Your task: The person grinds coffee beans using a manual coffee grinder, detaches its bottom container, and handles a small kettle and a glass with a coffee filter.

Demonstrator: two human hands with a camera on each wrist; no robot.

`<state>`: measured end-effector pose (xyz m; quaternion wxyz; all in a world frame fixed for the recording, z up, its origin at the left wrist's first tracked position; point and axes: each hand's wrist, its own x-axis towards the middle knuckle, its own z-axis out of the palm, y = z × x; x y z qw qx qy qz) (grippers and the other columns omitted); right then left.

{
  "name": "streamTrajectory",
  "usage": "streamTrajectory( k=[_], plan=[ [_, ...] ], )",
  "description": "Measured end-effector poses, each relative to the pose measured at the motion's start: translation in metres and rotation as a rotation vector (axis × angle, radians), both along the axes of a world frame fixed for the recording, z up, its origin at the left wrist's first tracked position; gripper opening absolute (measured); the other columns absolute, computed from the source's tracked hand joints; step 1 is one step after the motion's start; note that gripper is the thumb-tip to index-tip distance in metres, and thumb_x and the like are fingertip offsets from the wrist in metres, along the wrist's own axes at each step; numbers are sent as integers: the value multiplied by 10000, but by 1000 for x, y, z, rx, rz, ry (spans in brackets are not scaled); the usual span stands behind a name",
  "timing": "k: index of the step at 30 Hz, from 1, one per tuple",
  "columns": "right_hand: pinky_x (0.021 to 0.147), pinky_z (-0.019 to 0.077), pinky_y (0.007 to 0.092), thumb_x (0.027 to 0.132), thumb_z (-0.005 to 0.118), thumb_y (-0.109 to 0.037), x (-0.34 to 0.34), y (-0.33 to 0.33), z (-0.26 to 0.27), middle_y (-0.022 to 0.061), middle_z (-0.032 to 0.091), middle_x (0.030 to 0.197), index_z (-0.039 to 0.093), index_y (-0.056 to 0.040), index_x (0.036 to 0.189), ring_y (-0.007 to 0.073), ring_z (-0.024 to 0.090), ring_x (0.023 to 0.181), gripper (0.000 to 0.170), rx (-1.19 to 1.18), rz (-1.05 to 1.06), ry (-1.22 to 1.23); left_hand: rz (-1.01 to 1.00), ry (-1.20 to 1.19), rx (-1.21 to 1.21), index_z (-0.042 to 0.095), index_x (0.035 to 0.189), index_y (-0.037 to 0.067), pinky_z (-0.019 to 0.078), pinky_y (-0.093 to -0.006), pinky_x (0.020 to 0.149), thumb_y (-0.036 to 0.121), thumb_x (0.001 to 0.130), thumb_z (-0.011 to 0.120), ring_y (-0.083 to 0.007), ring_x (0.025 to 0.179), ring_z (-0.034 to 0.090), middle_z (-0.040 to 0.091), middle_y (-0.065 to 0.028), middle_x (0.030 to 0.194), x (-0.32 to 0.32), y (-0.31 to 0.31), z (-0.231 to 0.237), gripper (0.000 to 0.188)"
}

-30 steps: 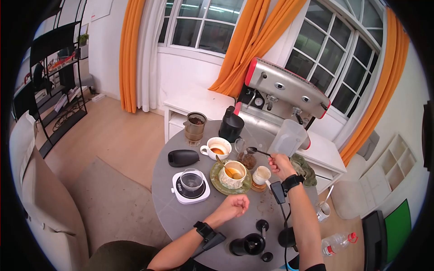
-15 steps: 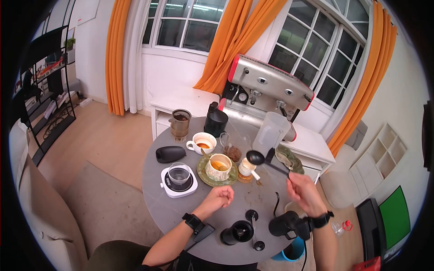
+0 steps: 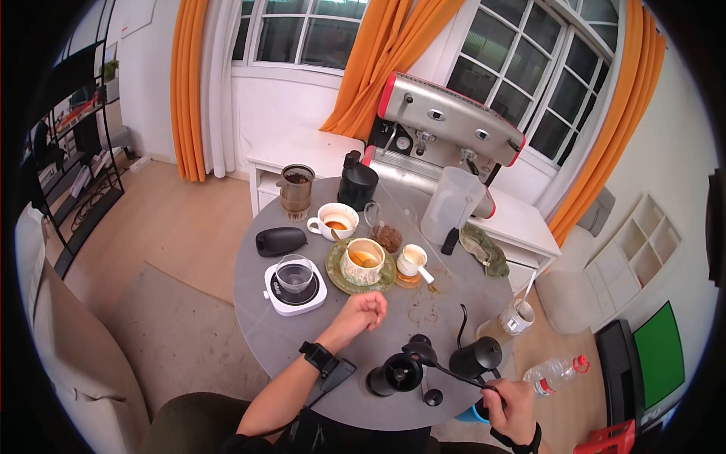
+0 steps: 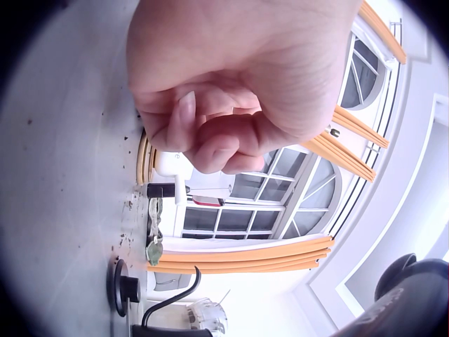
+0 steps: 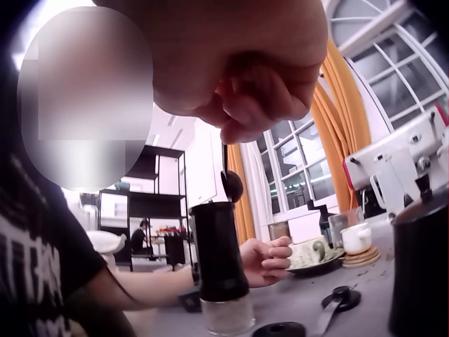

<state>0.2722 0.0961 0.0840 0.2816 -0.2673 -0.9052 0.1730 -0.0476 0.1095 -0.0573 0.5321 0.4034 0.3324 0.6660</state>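
My right hand (image 3: 513, 408) grips the thin handle of a long black coffee scoop (image 3: 420, 350) near the table's front right. The scoop's bowl overlaps the rim of an upright black hand grinder (image 3: 393, 378), whose top is uncovered. From the side, in the right wrist view, the scoop (image 5: 233, 187) hangs right at the grinder's mouth (image 5: 216, 208). What the bowl carries is hidden. Behind the grinder, my left hand (image 3: 358, 312) hovers over the table with loosely curled fingers, holding nothing. A crank handle (image 3: 432, 397) with a black knob lies beside the grinder.
A black gooseneck kettle (image 3: 476, 359) stands right of the grinder. Beyond my left hand are a patterned cup (image 3: 352, 272) on a green saucer, a small white handled pot (image 3: 412, 259), a glass with brown contents (image 3: 388, 237) and a white scale (image 3: 308, 303).
My right hand has brought the scoop from the brown-filled glass at the back, across the right side, to the grinder's mouth. The left hand has stayed nearly in place.
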Motion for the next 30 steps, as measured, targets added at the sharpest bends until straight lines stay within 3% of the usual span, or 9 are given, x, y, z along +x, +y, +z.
streamTrajectory(
  k=[1,3,7,10,12,14,20,25,30],
  plan=[
    [468,416,283,880,600,-151,0,1,0,70,568,553,600,-14,761,173,574,478,182,-2,-1,-1,1,-1,2,529,827,52,314,-196,491,-119,718,441,-60,550,428,509,8,649,0,0,0,221],
    [464,421,295,848,607,-103,0,4,1,93,558,538,606,-21,757,216,573,466,122,300,135,-31,1,3,2,527,827,55,318,-197,491,-118,709,431,-57,550,429,507,11,650,-1,0,-1,230],
    [448,415,297,862,596,-118,-3,6,8,73,546,518,602,2,768,186,568,454,153,296,87,-7,5,-6,11,525,827,57,320,-197,490,-119,699,418,-55,550,428,507,13,652,-2,1,-3,243],
    [437,365,218,928,558,-161,-9,18,7,30,547,500,597,5,741,75,488,440,253,-298,-88,267,-6,-24,17,526,828,57,317,-197,487,-120,699,417,-55,550,428,509,11,653,-1,1,-1,245],
    [403,288,205,961,529,-219,-29,31,27,8,522,494,583,-25,737,46,421,413,302,-600,-181,372,1,-15,10,526,829,57,316,-198,486,-121,700,416,-56,549,427,508,11,653,0,1,0,246],
    [396,223,204,983,506,-279,-61,57,39,-24,478,498,566,-58,752,29,355,408,326,-674,-89,479,2,-2,3,526,830,57,314,-198,485,-121,701,416,-56,548,426,508,10,653,0,2,0,247],
    [399,216,218,976,519,-281,-161,160,34,-29,447,540,545,-53,803,52,305,407,287,-993,50,515,8,9,14,527,840,52,325,-194,491,-123,713,449,-62,545,427,510,7,658,-3,1,-4,230],
    [389,232,220,968,507,-251,-226,217,-11,-1,451,581,514,-35,841,66,312,414,251,-1075,-100,473,-29,-26,22,525,857,54,311,-199,491,-130,702,422,-58,552,423,512,6,661,-3,4,-8,262],
    [380,223,235,979,468,-274,-249,231,-28,13,470,613,509,-32,884,78,350,441,262,-1153,-100,457,-44,-27,13,526,853,51,320,-197,496,-129,706,420,-57,562,435,520,4,674,-2,1,-3,256]
  ],
)
